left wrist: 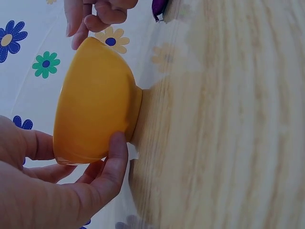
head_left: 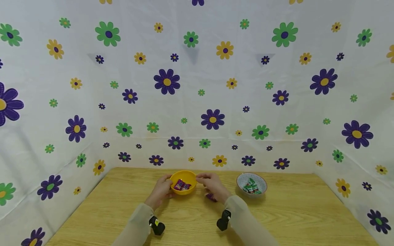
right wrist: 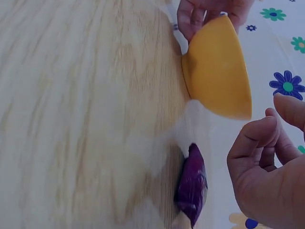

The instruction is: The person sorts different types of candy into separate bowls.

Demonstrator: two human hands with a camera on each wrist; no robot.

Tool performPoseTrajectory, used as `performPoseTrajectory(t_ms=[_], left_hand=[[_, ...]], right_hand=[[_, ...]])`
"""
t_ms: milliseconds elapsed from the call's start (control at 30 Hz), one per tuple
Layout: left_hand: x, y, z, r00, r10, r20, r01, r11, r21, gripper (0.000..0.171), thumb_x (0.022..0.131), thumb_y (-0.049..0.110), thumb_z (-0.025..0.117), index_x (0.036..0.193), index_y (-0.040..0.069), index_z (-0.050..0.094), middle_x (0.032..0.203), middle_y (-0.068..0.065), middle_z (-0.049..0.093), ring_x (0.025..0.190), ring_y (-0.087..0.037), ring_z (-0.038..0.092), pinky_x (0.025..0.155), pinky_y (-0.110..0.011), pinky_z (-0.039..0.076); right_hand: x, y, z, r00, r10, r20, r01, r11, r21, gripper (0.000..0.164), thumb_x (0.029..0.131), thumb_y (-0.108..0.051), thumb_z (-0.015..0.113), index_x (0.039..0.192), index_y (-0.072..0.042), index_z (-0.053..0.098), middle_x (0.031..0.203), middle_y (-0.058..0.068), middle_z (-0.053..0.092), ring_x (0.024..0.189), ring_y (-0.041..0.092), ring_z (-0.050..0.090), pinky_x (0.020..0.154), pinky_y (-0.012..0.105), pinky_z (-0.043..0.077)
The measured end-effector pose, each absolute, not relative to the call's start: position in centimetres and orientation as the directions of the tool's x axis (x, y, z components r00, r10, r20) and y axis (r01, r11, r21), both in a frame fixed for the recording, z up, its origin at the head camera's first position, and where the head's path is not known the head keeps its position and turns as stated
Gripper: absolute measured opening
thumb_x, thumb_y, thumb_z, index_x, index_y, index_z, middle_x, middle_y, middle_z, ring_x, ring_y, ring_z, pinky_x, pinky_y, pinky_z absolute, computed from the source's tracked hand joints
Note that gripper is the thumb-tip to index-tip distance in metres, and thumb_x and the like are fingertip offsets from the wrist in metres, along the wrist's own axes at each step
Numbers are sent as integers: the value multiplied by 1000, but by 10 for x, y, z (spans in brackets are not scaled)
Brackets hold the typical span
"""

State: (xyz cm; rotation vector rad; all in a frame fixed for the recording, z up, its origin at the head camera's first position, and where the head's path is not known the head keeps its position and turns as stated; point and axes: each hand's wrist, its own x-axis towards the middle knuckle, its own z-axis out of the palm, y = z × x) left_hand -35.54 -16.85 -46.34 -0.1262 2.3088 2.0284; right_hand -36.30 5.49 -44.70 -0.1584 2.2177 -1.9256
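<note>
A yellow bowl [head_left: 183,192] stands on the wooden table, with purple wrapped candies [head_left: 182,185] inside. My left hand [head_left: 161,191] holds the bowl at its left side, thumb by the rim and fingers against the outer wall, as the left wrist view shows [left wrist: 71,191]. On the other side, my right hand [head_left: 214,186] has its fingertips close to the rim, fingers loosely bent and nothing in them. Below that hand lies another purple wrapped candy [right wrist: 192,186] on the table, partly hidden in the head view.
To the right stands a patterned bowl [head_left: 264,184] with a reddish rim, holding several green wrapped candies [head_left: 251,187]. The wooden table [head_left: 191,225] ends at a white flowered cloth [head_left: 191,102] behind and at both sides. Each wrist wears a small black device.
</note>
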Motion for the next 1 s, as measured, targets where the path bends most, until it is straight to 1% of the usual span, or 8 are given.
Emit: performPoseTrajectory(t_ms=[100, 200, 300, 433, 567, 667, 800, 1000], left_hand=[[-355, -168, -464, -994, -19, -103, -105, 125, 987, 47, 101, 9, 34, 146, -4, 34, 141, -32, 43, 115, -38, 55, 86, -46, 56], [-357, -167, -464, -994, -17, -104, -105, 122, 987, 47, 101, 9, 34, 146, -4, 34, 141, -32, 43, 115, -38, 55, 86, -46, 56], [-357, -167, -464, -994, -18, -104, -105, 115, 988, 47, 101, 9, 34, 146, -4, 34, 140, -31, 44, 113, -37, 56, 85, -44, 56], [-356, -168, -464, -994, -18, -110, -111, 102, 989, 47, 101, 9, 34, 146, -4, 34, 140, -31, 44, 111, -36, 58, 84, -44, 56], [-356, -168, -465, -993, -8, -118, -118, 101, 988, 47, 102, 10, 34, 147, -4, 32, 140, -32, 43, 111, -36, 58, 85, -45, 56], [-357, -169, -465, -994, -5, -114, -114, 100, 988, 47, 102, 10, 34, 147, -4, 32, 141, -32, 42, 112, -37, 57, 86, -46, 56], [-358, -169, -465, -994, -7, -108, -108, 102, 989, 46, 102, 11, 34, 146, -3, 34, 142, -31, 42, 113, -38, 56, 87, -47, 55], [-358, -169, -462, -994, -12, -113, -113, 120, 986, 45, 102, 11, 34, 145, -2, 35, 141, -30, 43, 112, -37, 57, 86, -46, 56]], right_hand=[[-363, 64, -447, -977, -192, -90, 62, 149, -987, 34, 95, -24, 64, 121, -3, 65, 104, 4, 59, 86, 21, 45, 65, 27, 42], [-361, 73, -446, -977, -193, -92, 57, 176, -983, 34, 95, -22, 64, 122, -1, 64, 105, 5, 61, 84, 20, 45, 65, 26, 42], [-362, 82, -448, -975, -212, -72, 26, 216, -976, 32, 95, -18, 63, 121, 1, 64, 102, 4, 64, 72, 16, 44, 62, 24, 42], [-364, 92, -454, -961, -270, -54, -15, 246, -969, 30, 96, -13, 61, 121, 3, 63, 91, 1, 62, 58, 11, 38, 55, 22, 38], [-365, 99, -457, -951, -297, -81, -13, 301, -954, 29, 93, -11, 64, 119, 1, 65, 86, 1, 57, 62, 12, 43, 57, 22, 39], [-365, 102, -457, -942, -317, -106, -14, 356, -934, 28, 92, -10, 65, 119, -1, 67, 96, 6, 59, 67, 13, 46, 60, 22, 42], [-365, 106, -458, -917, -383, -114, -45, 384, -922, 30, 92, -5, 63, 121, -1, 67, 110, 12, 57, 65, 13, 44, 61, 23, 41], [-366, 112, -457, -895, -427, -132, -89, 460, -884, 34, 88, -3, 66, 121, 0, 67, 95, 6, 59, 69, 14, 49, 63, 23, 43]])
